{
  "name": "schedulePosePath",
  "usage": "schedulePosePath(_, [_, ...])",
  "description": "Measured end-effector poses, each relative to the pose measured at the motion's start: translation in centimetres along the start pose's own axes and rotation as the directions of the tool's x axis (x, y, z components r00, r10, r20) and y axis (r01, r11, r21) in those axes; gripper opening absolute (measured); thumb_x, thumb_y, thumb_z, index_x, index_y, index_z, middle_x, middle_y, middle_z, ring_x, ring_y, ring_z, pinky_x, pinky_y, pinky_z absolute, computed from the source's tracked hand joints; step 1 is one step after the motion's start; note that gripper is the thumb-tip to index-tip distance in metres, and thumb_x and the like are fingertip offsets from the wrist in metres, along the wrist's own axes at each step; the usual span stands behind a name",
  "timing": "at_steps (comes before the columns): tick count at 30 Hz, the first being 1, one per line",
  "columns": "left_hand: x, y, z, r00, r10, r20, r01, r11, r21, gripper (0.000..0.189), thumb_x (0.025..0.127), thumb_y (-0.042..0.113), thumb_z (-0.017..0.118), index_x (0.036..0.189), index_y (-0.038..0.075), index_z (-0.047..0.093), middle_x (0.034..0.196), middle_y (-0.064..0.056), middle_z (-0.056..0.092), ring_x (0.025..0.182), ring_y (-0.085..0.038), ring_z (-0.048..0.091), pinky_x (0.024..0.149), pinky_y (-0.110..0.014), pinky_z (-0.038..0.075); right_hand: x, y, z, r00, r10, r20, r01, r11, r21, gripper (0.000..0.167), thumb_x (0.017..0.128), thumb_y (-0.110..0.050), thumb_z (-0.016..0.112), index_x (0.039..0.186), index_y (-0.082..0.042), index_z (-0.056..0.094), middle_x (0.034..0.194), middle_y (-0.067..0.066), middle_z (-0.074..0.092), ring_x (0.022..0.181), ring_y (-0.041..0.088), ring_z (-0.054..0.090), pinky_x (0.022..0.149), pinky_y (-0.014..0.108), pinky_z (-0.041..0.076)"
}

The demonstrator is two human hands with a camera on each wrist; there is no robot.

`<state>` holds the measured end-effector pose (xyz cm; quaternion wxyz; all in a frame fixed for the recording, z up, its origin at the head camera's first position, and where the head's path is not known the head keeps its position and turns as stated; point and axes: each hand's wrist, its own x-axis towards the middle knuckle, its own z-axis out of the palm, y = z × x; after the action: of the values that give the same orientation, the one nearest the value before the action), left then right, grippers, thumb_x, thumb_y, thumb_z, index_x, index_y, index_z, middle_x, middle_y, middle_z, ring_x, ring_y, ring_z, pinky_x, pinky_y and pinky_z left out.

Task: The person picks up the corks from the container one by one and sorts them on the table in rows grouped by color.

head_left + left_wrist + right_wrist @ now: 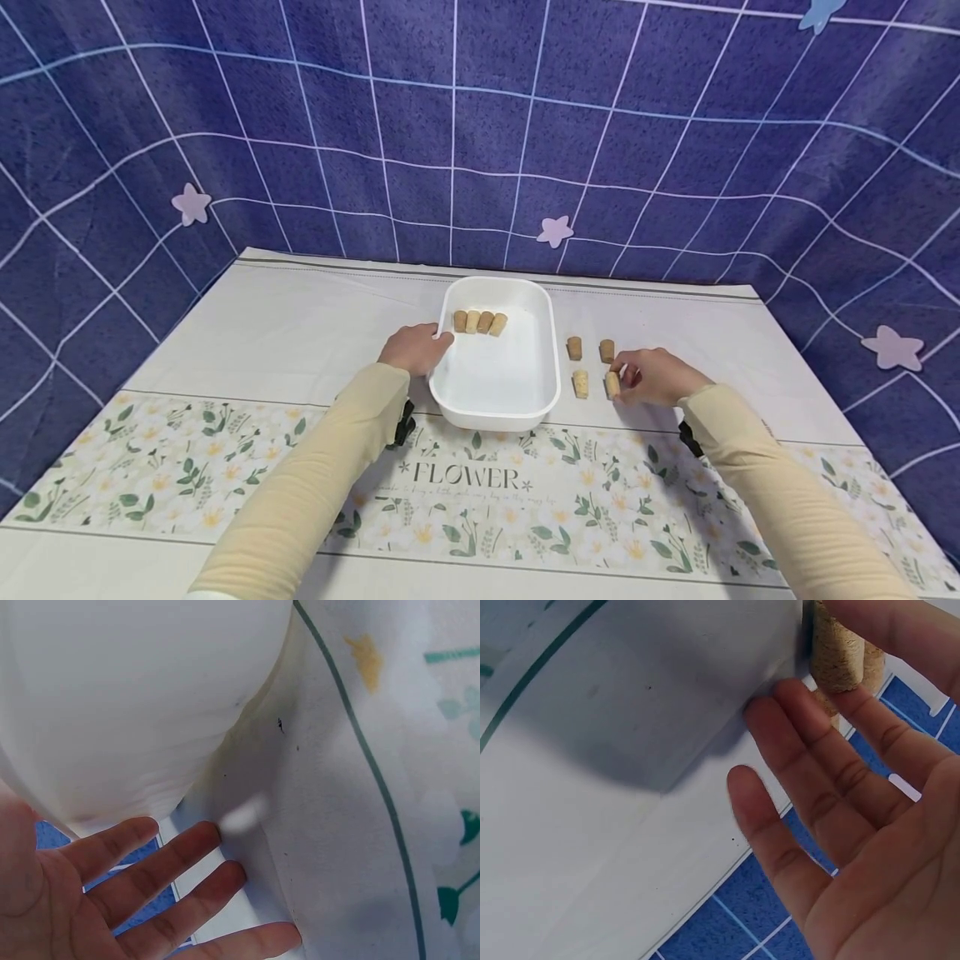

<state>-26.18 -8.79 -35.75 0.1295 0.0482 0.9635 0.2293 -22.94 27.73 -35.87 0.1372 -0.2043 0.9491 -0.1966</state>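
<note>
a white tub [553,358] sits mid-desk on a floral cloth [225,475], with four corks [480,322] lying in a row at its far end. the left hand [415,347] rests against the tub's left rim, fingers [150,881] spread and relaxed. right of the tub, four more corks stand upright on the desk; the right hand [654,377] pinches the nearest one, the cork [612,383], at its fingertips. the tub lies to that hand's left. the right wrist view shows the cork [836,652] between thumb and fingers, which the head view only hints at.
</note>
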Motion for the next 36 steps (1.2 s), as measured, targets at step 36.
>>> schedulePosePath(36, [0.12,-0.09,0.15,1.000,-0.020,0.001,0.020,1.000,-0.008,0.059,0.107,0.038,0.030,0.150,0.002,0.048,0.135,-0.021,0.062,0.116,-0.036,0.061,0.102,-0.048,0.046,0.15,-0.27,0.57,0.999,0.042,-0.002,-0.042,0.997,-0.058,0.042,0.083,-0.012,0.083,0.118,0.002,0.065,0.086,0.002,0.061,0.078,0.016,0.053,0.075,0.038,0.045])
